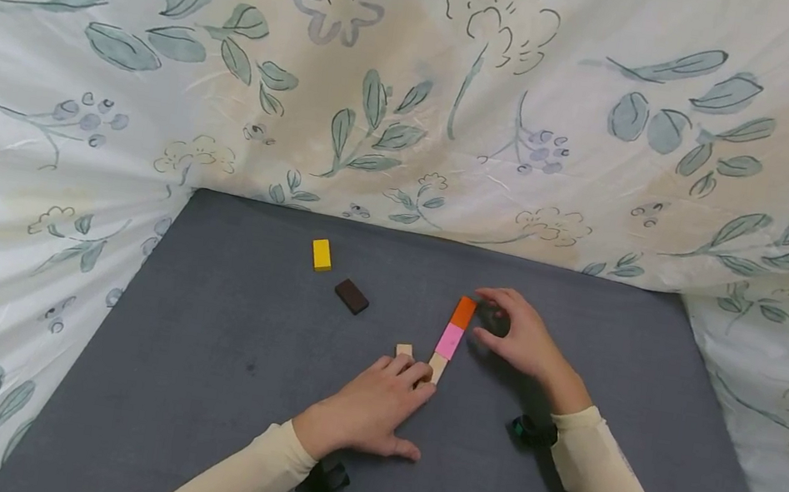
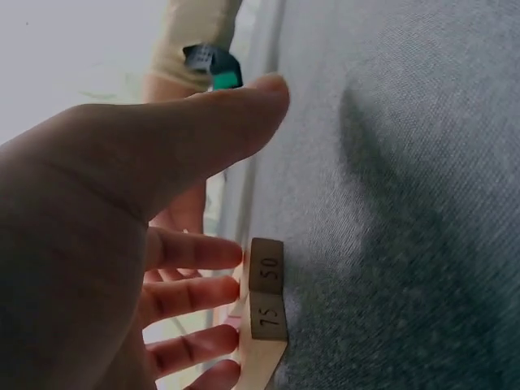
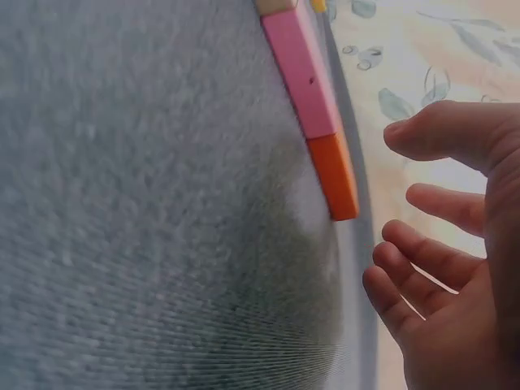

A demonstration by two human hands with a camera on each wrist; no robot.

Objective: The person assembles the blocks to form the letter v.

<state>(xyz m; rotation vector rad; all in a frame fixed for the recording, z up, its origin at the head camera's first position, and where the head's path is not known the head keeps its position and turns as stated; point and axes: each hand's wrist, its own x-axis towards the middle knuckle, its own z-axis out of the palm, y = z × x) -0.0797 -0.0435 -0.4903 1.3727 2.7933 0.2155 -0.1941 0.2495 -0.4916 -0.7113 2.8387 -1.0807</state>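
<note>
An orange block [image 1: 463,312], a pink block [image 1: 449,341] and a plain wooden block [image 1: 436,367] lie end to end in a slanting row. Beside the row's near end is another wooden block [image 1: 404,350], partly covered by my left hand [image 1: 372,408]. That hand's fingertips rest on the wooden blocks, its thumb spread away. Two wooden ends there read "50" [image 2: 267,266] and "75" [image 2: 268,315] in the left wrist view. Just right of the orange block, my right hand [image 1: 528,340] hovers with fingers loosely bent and nothing between them.
A yellow block [image 1: 321,254] and a dark brown block [image 1: 352,296] lie farther back on the left. Grey cloth [image 1: 195,369] covers the table. Flower-printed fabric [image 1: 406,54] hangs behind and along both sides.
</note>
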